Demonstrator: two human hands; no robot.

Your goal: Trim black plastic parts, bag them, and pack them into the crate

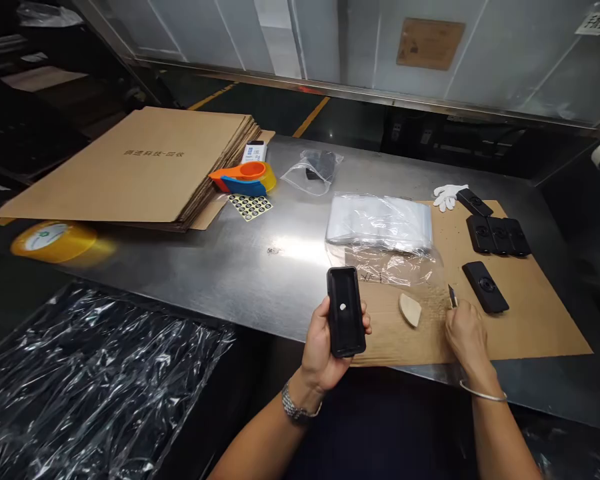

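Note:
My left hand [325, 347] is wrapped round a black plastic housing [345, 333], its hollow side facing me and a small light spot showing inside. On the cardboard sheet, my right hand [467, 333] is closed on a small knife [453, 297], blade pointing away from me. Between the hands lies a pale wedge-shaped piece [410, 310]; its material I cannot tell. Just right of my right hand a similar black housing [485, 287] rests with its round recess up. Farther back stand several more black housings [499, 235] side by side, beside a white glove [449, 196].
Clear plastic bags [380, 220] lie stacked on the cardboard sheet [545, 320]. Across the metal table [220, 280] are an orange-and-blue tape dispenser [245, 179], a sticker sheet [250, 207], a bagged black part [320, 167], flat cartons [125, 173] and a tape roll [55, 241] at left.

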